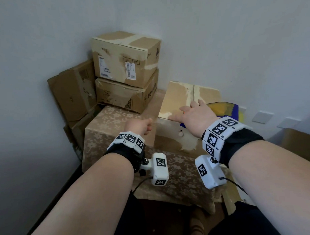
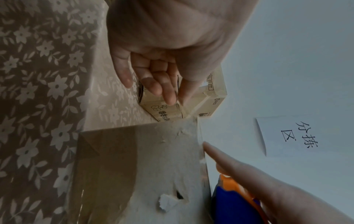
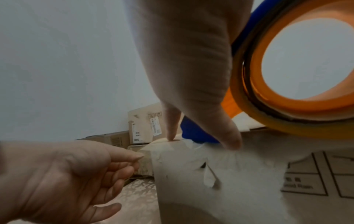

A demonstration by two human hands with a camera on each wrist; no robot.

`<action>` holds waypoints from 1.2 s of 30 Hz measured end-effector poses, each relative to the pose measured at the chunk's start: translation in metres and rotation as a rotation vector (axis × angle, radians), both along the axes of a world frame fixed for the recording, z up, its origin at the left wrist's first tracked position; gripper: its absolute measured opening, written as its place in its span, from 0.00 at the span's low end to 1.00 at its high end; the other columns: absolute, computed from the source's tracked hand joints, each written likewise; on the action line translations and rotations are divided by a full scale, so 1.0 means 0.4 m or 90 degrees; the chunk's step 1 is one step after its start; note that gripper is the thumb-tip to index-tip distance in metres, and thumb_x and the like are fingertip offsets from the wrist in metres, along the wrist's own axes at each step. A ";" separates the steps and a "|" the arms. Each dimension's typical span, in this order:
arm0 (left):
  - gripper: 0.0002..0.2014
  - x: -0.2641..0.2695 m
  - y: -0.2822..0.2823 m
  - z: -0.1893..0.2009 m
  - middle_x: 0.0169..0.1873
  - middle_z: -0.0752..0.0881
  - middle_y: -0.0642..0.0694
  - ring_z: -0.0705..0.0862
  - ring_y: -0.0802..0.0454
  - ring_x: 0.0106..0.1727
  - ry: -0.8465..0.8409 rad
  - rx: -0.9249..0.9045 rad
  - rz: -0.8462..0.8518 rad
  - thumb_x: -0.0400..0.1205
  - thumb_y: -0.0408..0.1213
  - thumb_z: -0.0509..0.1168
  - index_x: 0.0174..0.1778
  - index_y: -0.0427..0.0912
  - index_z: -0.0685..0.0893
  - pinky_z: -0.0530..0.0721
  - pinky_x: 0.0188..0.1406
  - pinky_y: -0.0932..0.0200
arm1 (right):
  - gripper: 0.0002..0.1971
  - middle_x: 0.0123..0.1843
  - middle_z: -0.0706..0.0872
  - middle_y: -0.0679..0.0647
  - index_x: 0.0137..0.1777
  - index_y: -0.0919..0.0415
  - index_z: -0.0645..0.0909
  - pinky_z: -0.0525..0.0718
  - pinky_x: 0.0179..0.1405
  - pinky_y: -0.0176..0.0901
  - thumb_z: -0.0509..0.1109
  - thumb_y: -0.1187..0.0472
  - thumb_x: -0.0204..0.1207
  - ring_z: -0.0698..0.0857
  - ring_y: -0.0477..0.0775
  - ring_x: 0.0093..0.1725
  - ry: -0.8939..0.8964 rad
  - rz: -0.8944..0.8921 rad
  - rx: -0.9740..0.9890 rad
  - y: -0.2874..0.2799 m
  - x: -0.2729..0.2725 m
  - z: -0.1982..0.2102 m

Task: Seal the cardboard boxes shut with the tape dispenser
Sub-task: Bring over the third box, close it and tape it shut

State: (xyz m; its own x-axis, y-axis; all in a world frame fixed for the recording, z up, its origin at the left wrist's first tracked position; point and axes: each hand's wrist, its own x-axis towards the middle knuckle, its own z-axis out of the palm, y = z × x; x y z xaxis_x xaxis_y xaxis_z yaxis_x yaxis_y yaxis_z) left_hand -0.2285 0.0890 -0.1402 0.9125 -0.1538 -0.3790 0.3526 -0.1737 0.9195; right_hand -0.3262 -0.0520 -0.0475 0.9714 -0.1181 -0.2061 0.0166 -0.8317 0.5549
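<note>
A beige cloth (image 1: 104, 126) with a pale flower pattern covers the desk and hangs over its front edge. On the wall (image 1: 223, 40) behind the desk's far right corner sit two white socket plates (image 1: 262, 117), side by side. A white paper sign (image 2: 295, 134) with two black characters hangs on the wall. A dark floor strip (image 1: 56, 198) runs along the desk's left side.
</note>
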 end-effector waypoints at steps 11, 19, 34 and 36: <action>0.10 -0.010 0.004 -0.019 0.29 0.86 0.48 0.79 0.53 0.28 -0.002 -0.032 -0.037 0.77 0.40 0.70 0.32 0.39 0.86 0.78 0.38 0.57 | 0.38 0.81 0.65 0.51 0.82 0.30 0.45 0.66 0.75 0.56 0.59 0.62 0.82 0.69 0.60 0.74 0.042 -0.003 0.004 0.005 0.015 0.014; 0.10 -0.008 0.010 -0.009 0.28 0.85 0.47 0.78 0.54 0.27 0.022 -0.043 -0.087 0.76 0.39 0.70 0.31 0.39 0.85 0.74 0.31 0.60 | 0.41 0.80 0.67 0.47 0.80 0.27 0.49 0.66 0.75 0.52 0.68 0.56 0.77 0.70 0.57 0.73 0.046 -0.026 0.039 0.005 0.032 0.011; 0.12 -0.001 0.036 0.042 0.32 0.81 0.45 0.81 0.52 0.28 0.055 0.039 -0.328 0.86 0.37 0.58 0.40 0.35 0.79 0.76 0.12 0.72 | 0.40 0.81 0.66 0.43 0.80 0.27 0.50 0.67 0.73 0.49 0.71 0.46 0.74 0.72 0.55 0.71 0.052 -0.037 0.034 0.005 0.043 0.007; 0.11 0.009 0.040 0.044 0.36 0.83 0.44 0.83 0.48 0.37 0.035 0.131 -0.392 0.85 0.38 0.60 0.47 0.33 0.82 0.87 0.36 0.64 | 0.40 0.81 0.66 0.43 0.80 0.27 0.50 0.67 0.73 0.49 0.71 0.45 0.74 0.72 0.55 0.71 0.054 -0.038 0.032 0.006 0.043 0.007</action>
State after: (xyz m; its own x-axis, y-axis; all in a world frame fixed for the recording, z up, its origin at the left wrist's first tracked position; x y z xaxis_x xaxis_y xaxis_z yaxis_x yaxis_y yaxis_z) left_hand -0.2250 0.1050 -0.1225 0.6595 -0.5615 -0.4998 0.1772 -0.5300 0.8293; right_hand -0.3088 -0.0495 -0.0446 0.9419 -0.1628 -0.2937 0.0110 -0.8592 0.5115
